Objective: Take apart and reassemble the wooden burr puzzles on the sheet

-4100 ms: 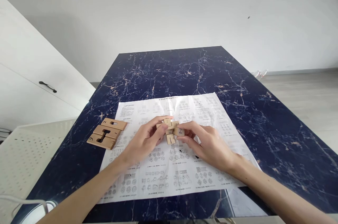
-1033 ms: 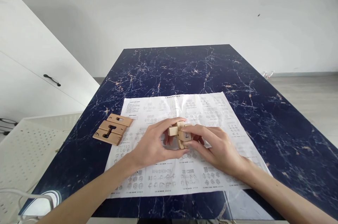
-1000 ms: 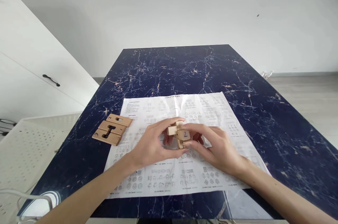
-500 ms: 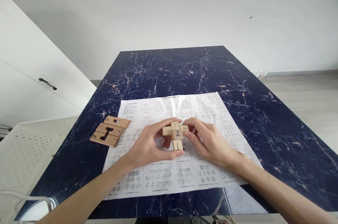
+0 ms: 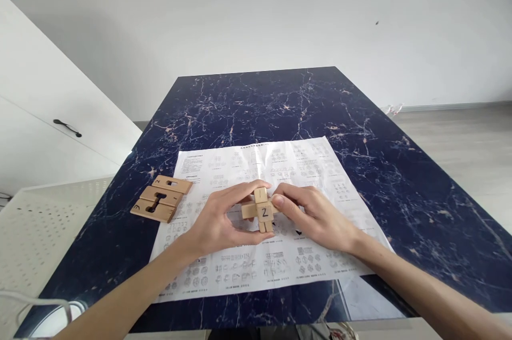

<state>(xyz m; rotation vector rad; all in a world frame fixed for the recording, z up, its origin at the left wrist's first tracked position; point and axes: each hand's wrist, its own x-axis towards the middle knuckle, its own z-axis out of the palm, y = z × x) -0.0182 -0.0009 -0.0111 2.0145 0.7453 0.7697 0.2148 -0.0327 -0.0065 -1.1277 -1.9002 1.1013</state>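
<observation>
A wooden burr puzzle (image 5: 264, 213) of crossed blocks is held above the printed sheet (image 5: 200, 169). Its near block bears a handwritten "2". My left hand (image 5: 220, 217) is closed on it from the left, with the thumb at the lower end and the forefinger at the upper end. From the right, my right hand (image 5: 308, 214) pinches the block that sticks out that way, its thumb on top. Three flat wooden pieces (image 5: 162, 197) with cut-out slots and handwritten numbers lie side by side to the left, by the sheet's edge.
The sheet lies on a dark blue marble-patterned table (image 5: 256, 105). At the left are a white cabinet (image 5: 48, 84) with a black handle, and a white perforated surface (image 5: 52, 233). A white cable (image 5: 36, 300) runs at the lower left.
The puzzle has tilted, so its "2" face turns more upward and the lower block shows less. My right thumb has moved up onto the right block. The view has shifted slightly.
</observation>
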